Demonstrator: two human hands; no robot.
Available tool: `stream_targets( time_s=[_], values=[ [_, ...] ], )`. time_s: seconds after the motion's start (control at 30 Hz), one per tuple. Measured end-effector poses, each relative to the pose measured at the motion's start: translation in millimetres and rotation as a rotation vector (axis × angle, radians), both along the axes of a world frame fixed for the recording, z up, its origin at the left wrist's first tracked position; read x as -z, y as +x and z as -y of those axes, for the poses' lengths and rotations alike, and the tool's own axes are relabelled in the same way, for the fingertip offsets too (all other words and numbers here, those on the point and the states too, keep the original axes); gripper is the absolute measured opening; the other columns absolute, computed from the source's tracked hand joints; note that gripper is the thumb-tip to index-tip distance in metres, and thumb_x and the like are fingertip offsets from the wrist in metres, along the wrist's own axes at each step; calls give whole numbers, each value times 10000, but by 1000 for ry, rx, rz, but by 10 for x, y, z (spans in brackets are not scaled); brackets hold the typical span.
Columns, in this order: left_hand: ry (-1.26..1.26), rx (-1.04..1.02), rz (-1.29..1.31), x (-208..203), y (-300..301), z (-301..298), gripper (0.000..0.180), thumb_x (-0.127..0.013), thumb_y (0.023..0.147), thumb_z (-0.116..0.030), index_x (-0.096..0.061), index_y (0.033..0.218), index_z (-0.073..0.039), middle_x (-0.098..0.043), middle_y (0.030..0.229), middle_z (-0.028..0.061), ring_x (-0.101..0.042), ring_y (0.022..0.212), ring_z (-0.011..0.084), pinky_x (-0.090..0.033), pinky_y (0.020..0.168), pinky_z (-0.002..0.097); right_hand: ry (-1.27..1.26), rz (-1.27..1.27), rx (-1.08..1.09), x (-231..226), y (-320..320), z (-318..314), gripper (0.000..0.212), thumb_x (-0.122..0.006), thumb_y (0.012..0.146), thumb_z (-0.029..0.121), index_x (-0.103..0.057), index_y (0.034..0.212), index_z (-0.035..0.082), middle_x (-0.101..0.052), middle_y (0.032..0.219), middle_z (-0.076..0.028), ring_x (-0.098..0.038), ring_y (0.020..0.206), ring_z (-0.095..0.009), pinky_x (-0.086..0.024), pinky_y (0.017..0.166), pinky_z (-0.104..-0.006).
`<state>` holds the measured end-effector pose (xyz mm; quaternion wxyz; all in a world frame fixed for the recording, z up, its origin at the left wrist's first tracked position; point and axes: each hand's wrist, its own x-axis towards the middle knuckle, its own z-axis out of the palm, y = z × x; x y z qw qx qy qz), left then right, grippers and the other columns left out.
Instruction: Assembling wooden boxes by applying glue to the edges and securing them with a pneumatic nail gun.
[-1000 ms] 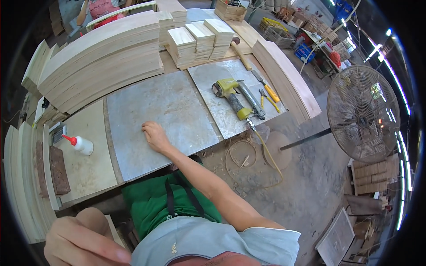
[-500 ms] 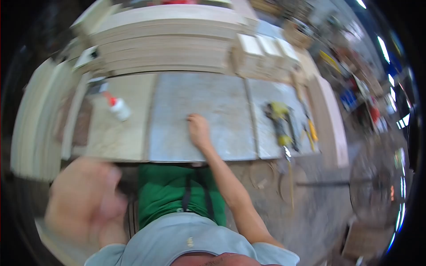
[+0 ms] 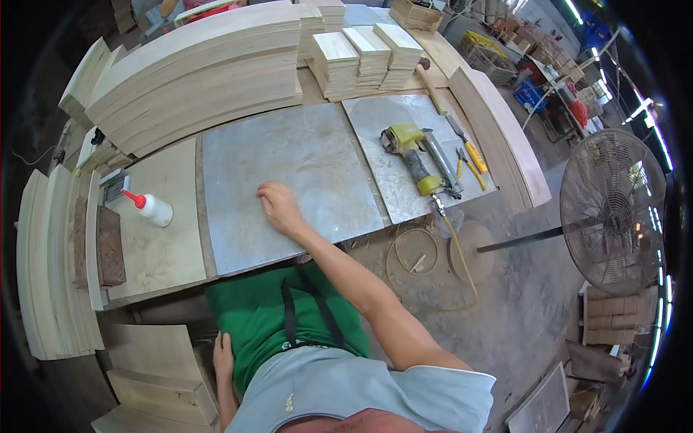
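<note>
My right hand (image 3: 280,207) rests on the grey metal sheet (image 3: 296,148) in the middle of the bench. Its fingers are curled in loosely, and I see nothing in them. Down by my left hip, my left hand (image 3: 224,355) lies against the green cloth (image 3: 249,307) over my lap, fingers straight and holding nothing. Left of the sheet, a white squeeze bottle (image 3: 157,211) with a red nozzle lies on a pale board (image 3: 162,260). To the right, a green and black nail gun (image 3: 415,160), yellow-handled pliers (image 3: 471,170) and a yellow-handled tool (image 3: 473,154) lie on another metal sheet (image 3: 368,119).
Long board stacks (image 3: 195,79) line the bench's far side, beside shorter wood stacks (image 3: 361,58) and a wooden-handled tool (image 3: 433,90). A brick (image 3: 111,247) sits at the left. More boards (image 3: 54,267) stand beyond. The nail gun's hose (image 3: 463,263) hangs near a standing fan (image 3: 613,213).
A large blurred shape at lower left is gone, and my left hand now shows at my hip. My view has turned left. My right hand stays on the metal sheet.
</note>
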<state>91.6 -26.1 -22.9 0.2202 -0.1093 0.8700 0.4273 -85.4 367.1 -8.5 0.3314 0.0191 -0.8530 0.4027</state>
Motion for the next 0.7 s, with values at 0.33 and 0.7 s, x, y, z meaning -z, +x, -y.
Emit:
stream_targets(
  time_s=[0.33,0.7],
  values=[
    [634,106,15,-1778,-550,135,216,-637,895,-168,-649,1056,-24,-655,996,40,-590,893,97,-491,786,267,-14,116,-108,-303,29,121,150,-540,849,38,-660,931,2,-641,1068,-161,-569,1058,-324,-421,956,-406],
    [-521,464,-880,-3229,-2756,301,179,-641,797,-152,-591,862,7,-650,916,165,-632,870,294,-486,733,406,43,142,-109,-412,78,142,128,-559,847,9,-651,932,-15,-637,1076,-165,-564,1062,-328,-416,969,-400]
  ],
)
